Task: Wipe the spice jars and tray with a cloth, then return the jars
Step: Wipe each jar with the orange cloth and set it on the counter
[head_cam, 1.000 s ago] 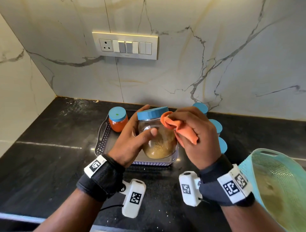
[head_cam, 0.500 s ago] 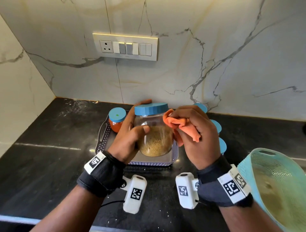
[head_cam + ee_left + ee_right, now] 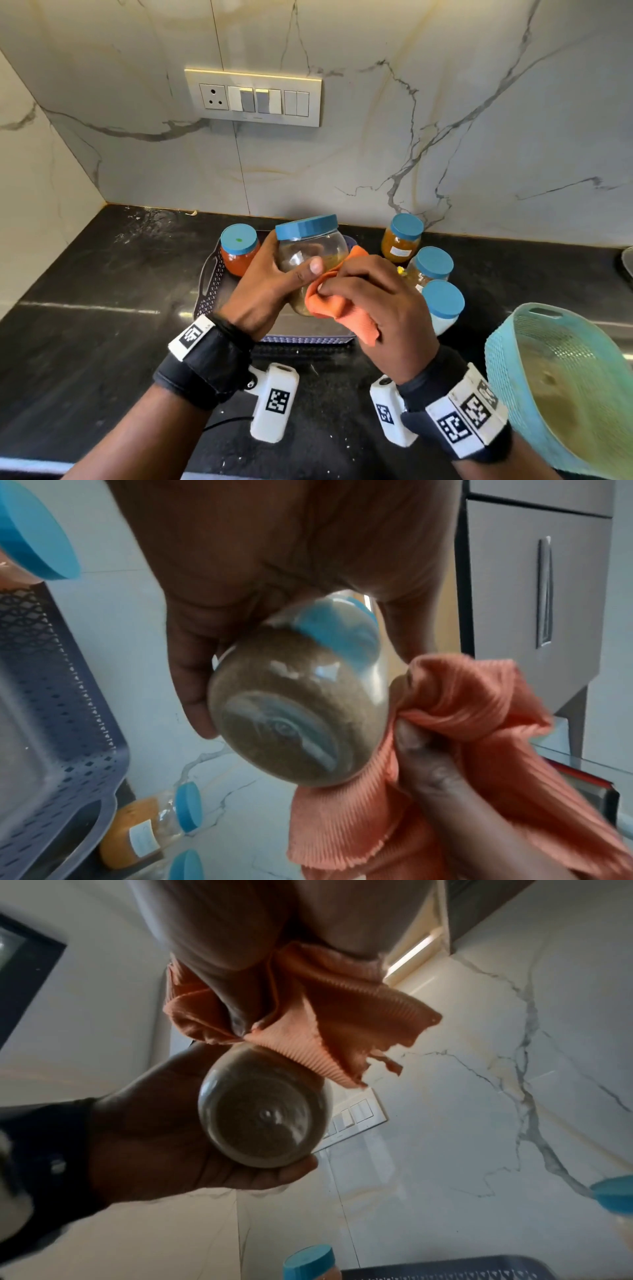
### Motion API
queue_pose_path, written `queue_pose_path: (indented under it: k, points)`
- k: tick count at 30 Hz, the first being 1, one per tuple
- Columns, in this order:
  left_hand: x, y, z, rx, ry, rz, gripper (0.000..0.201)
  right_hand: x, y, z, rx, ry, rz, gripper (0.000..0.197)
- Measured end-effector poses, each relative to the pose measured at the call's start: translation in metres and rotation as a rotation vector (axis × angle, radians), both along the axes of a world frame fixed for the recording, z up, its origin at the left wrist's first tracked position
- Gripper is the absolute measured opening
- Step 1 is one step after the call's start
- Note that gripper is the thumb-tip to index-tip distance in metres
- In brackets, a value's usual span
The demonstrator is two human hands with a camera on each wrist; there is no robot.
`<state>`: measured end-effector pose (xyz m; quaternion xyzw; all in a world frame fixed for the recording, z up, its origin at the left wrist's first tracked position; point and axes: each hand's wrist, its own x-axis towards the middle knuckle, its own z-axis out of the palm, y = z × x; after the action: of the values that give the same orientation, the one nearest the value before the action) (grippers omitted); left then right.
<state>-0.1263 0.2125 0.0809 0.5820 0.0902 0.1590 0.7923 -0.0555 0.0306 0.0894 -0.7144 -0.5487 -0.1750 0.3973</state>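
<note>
Your left hand (image 3: 270,294) holds the jar (image 3: 310,260) tilted above the tray (image 3: 219,298), cloth (image 3: 342,305) bunched in your right hand (image 3: 380,308), seemingly against its lower right side.

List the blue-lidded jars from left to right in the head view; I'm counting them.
Red-filled jar on the tray → held jar → orange-filled jar → pale jar → white-filled jar.
</note>
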Motion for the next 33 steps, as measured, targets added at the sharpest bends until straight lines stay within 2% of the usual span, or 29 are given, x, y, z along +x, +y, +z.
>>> queue_pose_path:
  k: [6, 8, 10, 14, 18, 20, 22, 26, 29, 33]
  points:
    - [-0.002, -0.006, -0.001, 0.012, 0.011, -0.004, 0.093, 0.023, 0.014, 0.014, 0.028, 0.051, -0.092, 0.04]
    - [-0.004, -0.007, 0.0, -0.001, -0.002, -0.005, 0.088, 0.034, 0.019, 0.024, 0.014, 0.072, -0.088, 0.038]
    - [-0.004, -0.005, 0.0, -0.057, -0.031, 0.022, 0.092, 0.032, 0.019, 0.025, 0.007, 0.062, -0.057, 0.034]
    - [-0.006, 0.001, -0.001, -0.184, -0.089, 0.087, 0.102, 0.002, 0.006, -0.001, -0.017, 0.055, 0.0, 0.028]
    - [-0.008, 0.006, -0.003, -0.11, -0.081, 0.112, 0.086, -0.006, -0.002, -0.019, -0.066, 0.035, 0.045, 0.033]
    - [-0.008, 0.005, -0.004, -0.074, -0.077, 0.074, 0.09, 0.004, 0.004, -0.01, -0.008, 0.044, 0.025, 0.037]
    - [-0.007, 0.002, -0.003, -0.047, -0.08, 0.011, 0.096, 0.015, 0.011, 0.006, 0.083, 0.094, 0.002, 0.033]
    - [-0.003, -0.001, 0.001, -0.042, -0.097, 0.029, 0.097, 0.022, 0.019, 0.023, 0.144, 0.168, -0.011, 0.026]
    - [-0.003, 0.002, 0.005, -0.124, -0.145, 0.107, 0.097, 0.005, 0.016, 0.011, 0.15, 0.179, -0.017, 0.021]
    - [-0.007, 0.008, 0.001, -0.135, -0.155, 0.115, 0.085, -0.007, 0.01, -0.01, 0.117, 0.205, 0.012, 0.022]
